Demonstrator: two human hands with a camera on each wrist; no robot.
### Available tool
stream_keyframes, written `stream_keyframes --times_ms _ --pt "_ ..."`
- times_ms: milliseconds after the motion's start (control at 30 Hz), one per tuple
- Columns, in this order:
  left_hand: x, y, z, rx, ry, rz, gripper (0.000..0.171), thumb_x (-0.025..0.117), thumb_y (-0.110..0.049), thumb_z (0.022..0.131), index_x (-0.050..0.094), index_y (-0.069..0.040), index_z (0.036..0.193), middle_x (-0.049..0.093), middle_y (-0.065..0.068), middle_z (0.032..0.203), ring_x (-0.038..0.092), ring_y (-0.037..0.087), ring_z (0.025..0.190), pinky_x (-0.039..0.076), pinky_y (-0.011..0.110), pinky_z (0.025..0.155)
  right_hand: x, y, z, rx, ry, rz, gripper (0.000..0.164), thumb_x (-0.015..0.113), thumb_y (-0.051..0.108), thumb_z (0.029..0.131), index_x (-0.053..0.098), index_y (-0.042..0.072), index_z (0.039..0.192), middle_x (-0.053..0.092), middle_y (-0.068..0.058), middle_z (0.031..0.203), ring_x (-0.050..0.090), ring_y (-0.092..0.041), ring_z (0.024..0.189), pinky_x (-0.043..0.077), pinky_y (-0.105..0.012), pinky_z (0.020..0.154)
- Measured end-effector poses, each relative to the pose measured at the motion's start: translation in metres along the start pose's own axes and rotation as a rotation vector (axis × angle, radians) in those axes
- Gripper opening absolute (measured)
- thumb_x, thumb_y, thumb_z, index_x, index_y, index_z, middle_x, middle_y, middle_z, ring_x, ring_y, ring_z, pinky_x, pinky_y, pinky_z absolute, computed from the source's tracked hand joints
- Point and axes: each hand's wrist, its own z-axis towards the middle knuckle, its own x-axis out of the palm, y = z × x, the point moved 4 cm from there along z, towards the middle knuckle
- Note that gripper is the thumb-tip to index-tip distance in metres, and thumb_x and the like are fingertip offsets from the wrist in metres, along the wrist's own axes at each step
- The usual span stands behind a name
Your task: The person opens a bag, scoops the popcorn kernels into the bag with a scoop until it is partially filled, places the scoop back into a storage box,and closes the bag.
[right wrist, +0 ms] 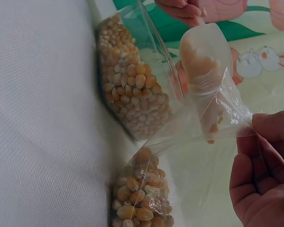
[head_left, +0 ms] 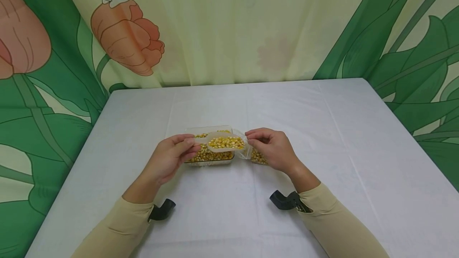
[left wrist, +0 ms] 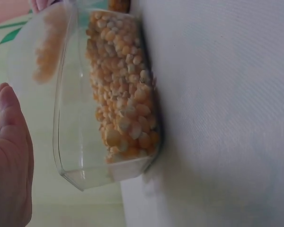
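Our left hand (head_left: 172,157) pinches translucent scoop (right wrist: 208,49) between hands, corn kernels (head_left: 226,143) in it. Our right hand (head_left: 272,148) pinches clear plastic bag (right wrist: 232,106), more kernels below that hand. Clear container (left wrist: 75,123) just right of left hand. Best we hold bag mouth wide, tip scoop slowly.

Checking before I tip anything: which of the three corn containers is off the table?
The scoop, held up in the left hand; the box and bag rest on the table, though the right hand holds the bag's mouth.
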Motion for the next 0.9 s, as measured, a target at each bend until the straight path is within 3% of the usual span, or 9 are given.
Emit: stream_keyframes --times_ms 533,900 --pt "0.020 -0.011 -0.001 0.061 -0.030 0.125 0.030 0.057 -0.003 0.102 0.050 0.014 0.126 0.071 0.013 0.105 0.070 0.011 0.091 0.057 0.027 0.084 0.000 0.001 0.000 -0.008 -0.005 0.020 0.006 0.069 -0.002 0.092 0.074 -0.004 0.094 0.071 -0.015 0.111 0.067 -0.028 0.105 0.055 -0.023 0.083" --pt "0.027 -0.016 -0.001 0.061 -0.045 0.195 0.027 0.060 -0.004 0.101 0.055 0.011 0.122 0.071 0.018 0.105 0.070 0.014 0.089 0.058 0.028 0.082 0.000 -0.001 0.000 0.014 -0.005 0.000 0.007 0.068 0.000 0.093 0.074 -0.004 0.095 0.071 -0.014 0.112 0.067 -0.027 0.105 0.055 -0.022 0.083"
